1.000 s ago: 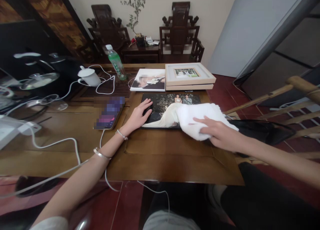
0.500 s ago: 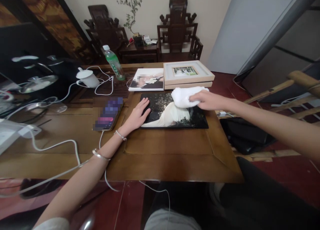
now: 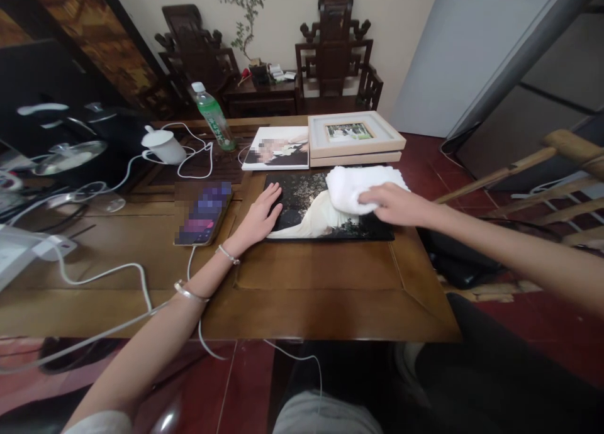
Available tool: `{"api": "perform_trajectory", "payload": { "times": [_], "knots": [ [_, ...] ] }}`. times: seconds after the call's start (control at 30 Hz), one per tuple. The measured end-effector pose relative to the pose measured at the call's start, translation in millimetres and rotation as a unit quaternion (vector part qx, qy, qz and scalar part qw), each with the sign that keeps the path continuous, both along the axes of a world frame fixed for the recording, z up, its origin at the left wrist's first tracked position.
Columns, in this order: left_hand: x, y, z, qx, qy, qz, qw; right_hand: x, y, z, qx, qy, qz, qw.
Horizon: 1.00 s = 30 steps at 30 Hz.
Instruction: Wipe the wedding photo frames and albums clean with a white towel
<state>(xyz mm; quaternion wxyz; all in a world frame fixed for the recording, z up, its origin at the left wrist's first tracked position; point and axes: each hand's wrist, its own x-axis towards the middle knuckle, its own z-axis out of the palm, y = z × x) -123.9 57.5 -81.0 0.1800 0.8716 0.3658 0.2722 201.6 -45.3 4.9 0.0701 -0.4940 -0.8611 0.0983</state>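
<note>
A dark photo panel [image 3: 302, 211] showing a white gown lies flat on the wooden table near its right end. My left hand [image 3: 259, 214] rests on the panel's left edge with its fingers stretched out and holds nothing. A folded white cloth [image 3: 352, 187] is in my right hand [image 3: 389, 202], whose fingers are closed on its near side. The cloth lies over the upper right part of the panel and hides some of the picture.
Behind the panel lie a white-edged photo print [image 3: 278, 150] and stacked wooden picture frames [image 3: 356, 135]. A phone [image 3: 207, 214] on a cable, a green bottle [image 3: 214, 116] and a lidded white cup [image 3: 163, 146] stand to the left. White cables cross the wooden table [image 3: 321, 308].
My right hand has slid the white cloth a little to the right and towards me across the panel. My left hand keeps its place on the left edge.
</note>
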Motion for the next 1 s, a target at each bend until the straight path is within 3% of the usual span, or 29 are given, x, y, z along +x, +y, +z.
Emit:
{"api": "perform_trajectory", "payload": {
  "times": [0.2, 0.3, 0.37, 0.5, 0.8, 1.0],
  "knots": [
    [1, 0, -1.3, 0.007, 0.0, 0.004, 1.0, -25, -90, -15.6, 0.023, 0.027, 0.022, 0.999],
    [1, 1, -2.0, 0.006, 0.002, 0.004, 1.0, -34, -110, -12.1, 0.006, 0.03, 0.012, 0.999],
    [1, 1, -2.3, 0.007, 0.003, 0.003, 1.0, -37, -109, -7.3, -0.008, 0.029, 0.011, 0.999],
    [1, 1, -2.2, 0.008, -0.001, 0.001, 1.0, -38, -77, 0.5, -0.01, 0.027, 0.012, 1.0],
    [1, 1, -2.2, -0.005, -0.004, 0.003, 1.0, -31, 41, 15.0, -0.036, 0.041, 0.023, 0.998],
    [0, 3, -3.9, 0.005, 0.001, -0.001, 1.0, -36, 72, 26.4, -0.049, 0.042, -0.033, 0.997]
  ]
}}
